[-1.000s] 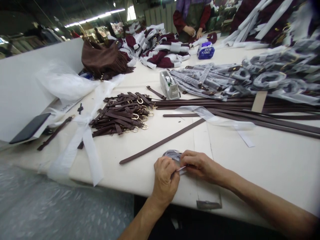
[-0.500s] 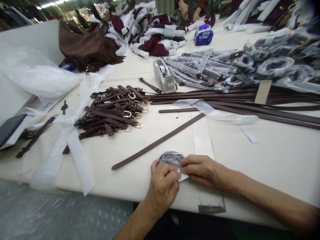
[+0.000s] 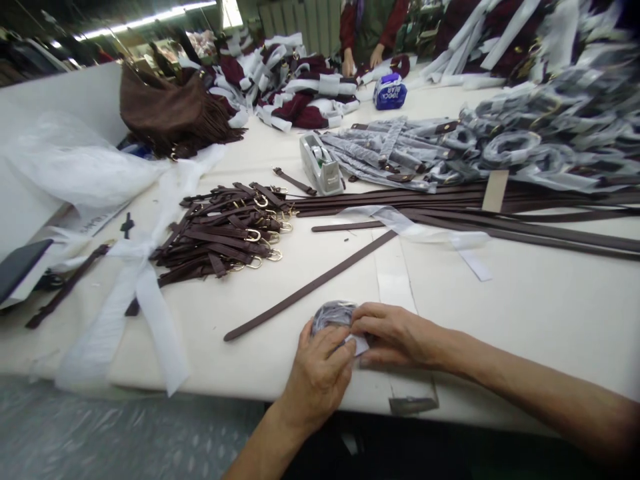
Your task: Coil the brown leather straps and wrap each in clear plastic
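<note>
Near the front edge of the table, my left hand [image 3: 321,373] is closed around a coiled strap [image 3: 333,315] in thin clear wrap. My right hand [image 3: 395,333] meets it from the right, its fingers pinching a small white strip [image 3: 359,343] against the coil. Part of the coil and of the strip is hidden by my fingers. Just beyond my hands, one loose dark brown strap [image 3: 305,289] lies slantwise on the white table. A pile of short brown buckle straps [image 3: 220,230] with gold buckles lies farther to the left.
A grey tape dispenser [image 3: 321,167] stands behind the long brown straps [image 3: 550,230]. Wrapped straps [image 3: 400,150] are heaped at the back right. A brown fringed bag [image 3: 165,107] and white wrapping [image 3: 155,320] lie left. Across the table, a co-worker's hands [image 3: 376,56] are by maroon bundles [image 3: 310,110].
The view has tilted up and shifted slightly right, so more of the co-worker shows. My left fingers lie flatter over the coil; my right fingers have shifted a little on the white strip.
</note>
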The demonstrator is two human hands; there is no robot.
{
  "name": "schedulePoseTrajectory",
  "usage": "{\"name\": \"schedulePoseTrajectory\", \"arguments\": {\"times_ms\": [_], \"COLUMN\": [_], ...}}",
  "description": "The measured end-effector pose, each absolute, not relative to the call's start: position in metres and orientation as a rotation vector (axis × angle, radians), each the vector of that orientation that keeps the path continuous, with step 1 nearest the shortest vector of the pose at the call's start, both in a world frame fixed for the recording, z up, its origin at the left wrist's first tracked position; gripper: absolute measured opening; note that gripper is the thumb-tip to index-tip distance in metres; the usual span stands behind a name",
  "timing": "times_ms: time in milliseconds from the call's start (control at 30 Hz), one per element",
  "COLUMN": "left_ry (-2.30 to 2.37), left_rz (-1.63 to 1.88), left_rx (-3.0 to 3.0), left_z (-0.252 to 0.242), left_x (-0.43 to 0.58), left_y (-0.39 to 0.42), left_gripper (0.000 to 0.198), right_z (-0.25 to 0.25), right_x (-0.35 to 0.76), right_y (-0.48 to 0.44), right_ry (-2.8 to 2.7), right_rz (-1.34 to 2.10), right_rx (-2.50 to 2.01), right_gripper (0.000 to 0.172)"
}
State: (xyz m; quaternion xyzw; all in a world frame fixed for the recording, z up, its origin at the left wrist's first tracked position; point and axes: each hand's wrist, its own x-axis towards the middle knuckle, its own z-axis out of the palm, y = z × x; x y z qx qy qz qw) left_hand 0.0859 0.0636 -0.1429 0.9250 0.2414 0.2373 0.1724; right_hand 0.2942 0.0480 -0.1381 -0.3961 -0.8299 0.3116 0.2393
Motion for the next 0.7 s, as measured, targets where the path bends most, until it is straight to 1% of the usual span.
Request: {"name": "schedulePoseTrajectory", "arguments": {"times_ms": [33, 133, 300, 467, 533, 700], "left_ry": [0.706, 0.828, 0.994, 0.996, 1.000, 1.107], "left_rz": [0.696, 0.720, 0.694, 0.592, 0.650, 0.921], "left_rx": [2.592, 2.468, 2.397, 2.499, 2.538, 2.675], "left_z": [-0.144, -0.147, -0.142, -0.133, -0.138, -0.164], "left_x": [0.086, 0.090, 0.097, 0.098, 0.097, 0.099], "left_y": [0.064, 0.063, 0.060, 0.060, 0.058, 0.058], "left_gripper": [0.023, 0.016, 0.027, 0.024, 0.023, 0.015], "right_z": [-0.138, -0.137, -0.134, -0.141, -0.150, -0.177], "right_x": [0.294, 0.293, 0.294, 0.291, 0.286, 0.280], "right_y": [0.048, 0.050, 0.051, 0.046, 0.043, 0.045], "right_ry": [-2.277, -2.269, -2.273, -2.283, -2.278, -2.299], "right_rz": [0.846, 0.845, 0.851, 0.761, 0.685, 0.499], "right_rx": [-1.091, -1.099, -1.080, -1.124, -1.153, -1.173], "right_gripper": [0.025, 0.015, 0.013, 0.016, 0.018, 0.022]}}
